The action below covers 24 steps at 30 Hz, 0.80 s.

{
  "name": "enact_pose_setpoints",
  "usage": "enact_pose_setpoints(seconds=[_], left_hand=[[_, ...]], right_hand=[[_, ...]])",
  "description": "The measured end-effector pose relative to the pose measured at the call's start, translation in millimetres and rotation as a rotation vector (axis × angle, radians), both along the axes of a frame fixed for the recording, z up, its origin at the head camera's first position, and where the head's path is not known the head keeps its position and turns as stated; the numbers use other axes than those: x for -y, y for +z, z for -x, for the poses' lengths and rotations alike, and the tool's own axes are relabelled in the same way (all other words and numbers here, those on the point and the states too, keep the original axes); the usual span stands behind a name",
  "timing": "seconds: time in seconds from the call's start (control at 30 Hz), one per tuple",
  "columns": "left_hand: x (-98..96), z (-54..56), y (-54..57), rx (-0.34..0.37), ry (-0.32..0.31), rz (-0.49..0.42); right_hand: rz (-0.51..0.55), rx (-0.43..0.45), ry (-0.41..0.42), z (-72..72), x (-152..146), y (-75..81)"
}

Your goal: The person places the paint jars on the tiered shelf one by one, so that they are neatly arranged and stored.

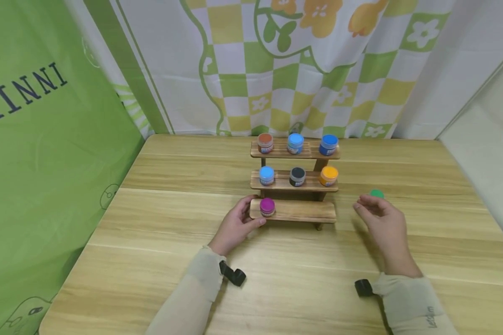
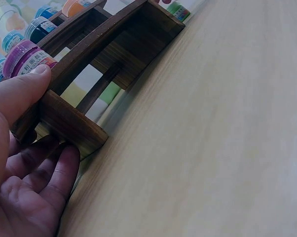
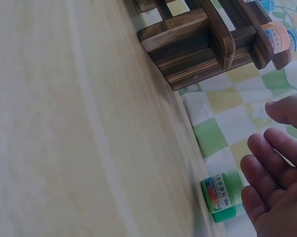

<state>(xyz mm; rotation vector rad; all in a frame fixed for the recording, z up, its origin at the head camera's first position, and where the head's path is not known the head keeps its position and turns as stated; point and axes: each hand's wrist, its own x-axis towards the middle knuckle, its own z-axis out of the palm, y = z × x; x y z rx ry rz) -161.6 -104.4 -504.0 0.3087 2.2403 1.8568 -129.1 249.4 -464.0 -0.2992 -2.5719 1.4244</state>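
Note:
A three-tier wooden stand [image 1: 302,211] holds small paint jars. My left hand [image 1: 236,223] grips the left end of its lowest shelf, the thumb on the front edge close to the purple paint jar [image 1: 267,207]. In the left wrist view that thumb lies just beside the purple jar [image 2: 27,59], with the other fingers curled beneath the shelf end. My right hand [image 1: 383,228] hovers right of the stand, fingers loosely bent and holding nothing. Near its fingertips a green paint jar [image 3: 221,191] stands on the table, its cap [image 1: 377,193] partly hidden by the hand in the head view.
The middle shelf bears a light blue jar [image 1: 266,175], a black jar [image 1: 297,176] and an orange jar [image 1: 329,175]. On top stand a brown jar [image 1: 265,143] and two blue jars [image 1: 295,143]. A checkered curtain [image 1: 285,83] hangs behind the wooden table [image 1: 172,186].

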Motion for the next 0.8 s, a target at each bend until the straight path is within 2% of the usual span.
enact_pose_setpoints(seconds=[0.43,0.57,0.8], left_hand=[[0.6,0.2,-2.0,0.001,0.006,0.019],[0.6,-0.2,-1.8,0.001,0.005,0.020],[-0.1,0.4,-1.5,0.001,0.001,0.017]], right_hand=[[0.006,0.033,-0.022,-2.4,-4.0,-1.7],[0.017,0.049,-0.060,-1.7,-5.5,-2.4],[0.119,0.115,-0.125,-1.5,-11.8,-6.8]])
